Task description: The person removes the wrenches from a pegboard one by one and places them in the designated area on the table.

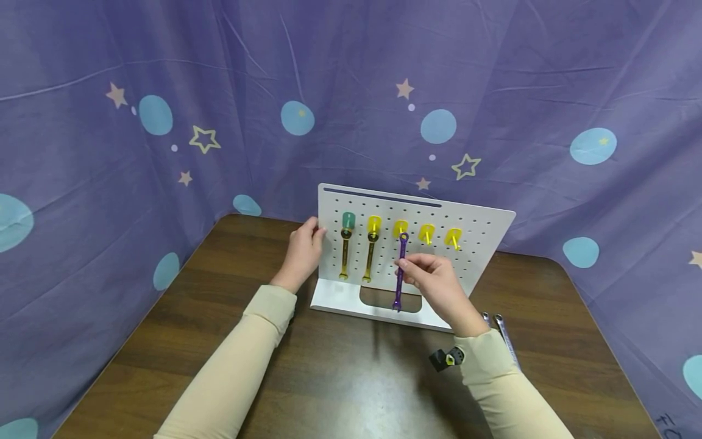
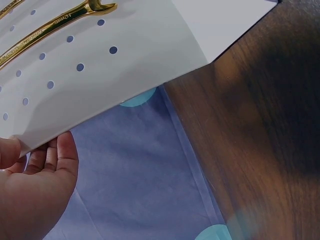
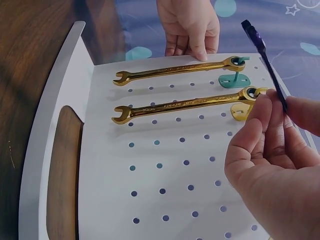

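Note:
My right hand pinches a purple wrench between thumb and fingers. The wrench stands nearly upright, its ring end overlapping the middle yellow hook in the head view. With thumb in front and fingers behind, my left hand grips the left edge of a white pegboard. One gold wrench hangs from the green hook at the far left. Beside it, another gold wrench hangs from a yellow hook. In the right wrist view the purple wrench shows edge-on.
Two more yellow hooks, one and another, are on the board's right side. Silver wrenches lie on the brown table by my right sleeve, partly hidden. A purple patterned curtain stands behind the table.

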Tool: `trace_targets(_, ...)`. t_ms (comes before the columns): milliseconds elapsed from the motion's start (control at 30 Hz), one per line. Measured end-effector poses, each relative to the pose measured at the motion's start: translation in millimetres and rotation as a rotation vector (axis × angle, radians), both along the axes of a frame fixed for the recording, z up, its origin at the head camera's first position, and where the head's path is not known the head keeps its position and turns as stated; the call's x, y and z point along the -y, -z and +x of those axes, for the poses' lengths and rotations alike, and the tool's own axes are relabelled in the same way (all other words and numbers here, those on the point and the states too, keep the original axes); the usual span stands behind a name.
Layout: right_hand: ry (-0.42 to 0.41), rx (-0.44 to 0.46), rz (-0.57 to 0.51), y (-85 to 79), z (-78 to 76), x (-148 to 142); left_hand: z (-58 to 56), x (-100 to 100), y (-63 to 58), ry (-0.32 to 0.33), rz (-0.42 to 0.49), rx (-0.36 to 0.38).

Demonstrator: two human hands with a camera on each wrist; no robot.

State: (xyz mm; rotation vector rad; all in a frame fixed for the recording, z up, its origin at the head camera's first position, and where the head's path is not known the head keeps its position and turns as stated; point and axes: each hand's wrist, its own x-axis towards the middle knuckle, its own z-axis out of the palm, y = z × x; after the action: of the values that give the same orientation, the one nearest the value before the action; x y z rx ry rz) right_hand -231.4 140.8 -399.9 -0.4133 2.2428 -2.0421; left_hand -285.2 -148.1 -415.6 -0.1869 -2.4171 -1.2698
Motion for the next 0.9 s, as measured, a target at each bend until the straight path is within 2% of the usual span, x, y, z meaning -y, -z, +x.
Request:
trace_targets(533,-0.002,-0.015,-0.017,2.2,3.5,-6,-0.8,0,0.6,0.005,0.003,0.008)
trace_targets(667,0.003,-0.036,-0.008,4.9,4.2,-9,-0.9,0,0.5,0.005,0.001,-0.005)
trace_targets(900,0.023,-0.02,0.019,7.9,7.6,-14,0.5,1,0.0,0.009,0.009,-0.005)
